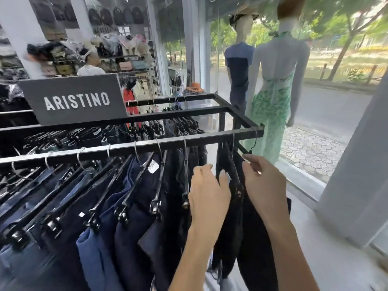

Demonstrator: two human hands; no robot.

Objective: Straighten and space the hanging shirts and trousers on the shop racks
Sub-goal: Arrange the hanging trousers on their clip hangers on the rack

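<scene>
Trousers hang in a row under the black rail. Left hand grips a black pair near the rail's end; right hand pinches the last hanger there.

A narrow gap opens on the rail beside the end black trousers. To my left blue trousers hang packed; bare floor lies right.

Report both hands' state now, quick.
Left hand: grips the dark trousers.
Right hand: pinches the end hanger.
</scene>
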